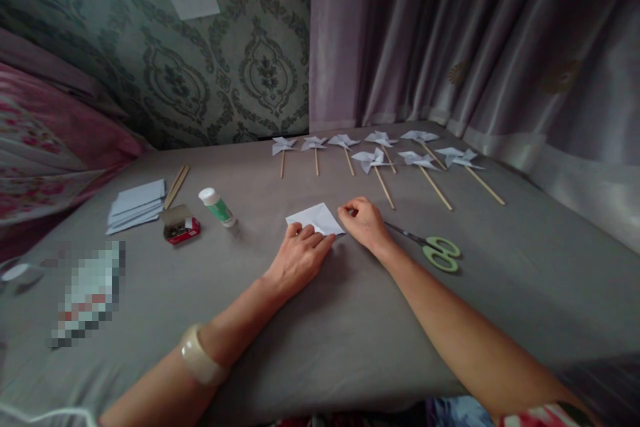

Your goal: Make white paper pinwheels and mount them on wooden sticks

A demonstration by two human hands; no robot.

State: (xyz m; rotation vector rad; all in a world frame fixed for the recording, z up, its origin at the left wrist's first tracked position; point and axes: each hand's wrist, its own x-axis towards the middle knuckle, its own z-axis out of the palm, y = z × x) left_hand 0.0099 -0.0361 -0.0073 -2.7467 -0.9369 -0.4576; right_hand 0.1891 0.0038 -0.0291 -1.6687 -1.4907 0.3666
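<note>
A small white paper square [320, 216] with crease lines lies on the cloth in front of me, turned with a corner pointing away. My left hand [304, 255] grips its near edge, fingers curled over the paper and thumb near the right corner. Just right of the paper, my right hand [366, 221] is closed in a pinch, apart from the sheet; whatever is between its fingertips, if anything, is too small to make out. Scissors [434, 248] with green handles lie beyond my right wrist, blades pointing toward that hand and partly hidden by it.
Several paper pinwheels [371, 160] on sticks lie across the back right. At left are a stack of white paper [136, 203], wooden sticks [177, 185], a red box [181, 227] of small dark pieces and a glue stick [217, 207]. A blurred-out object [93, 290] lies nearer.
</note>
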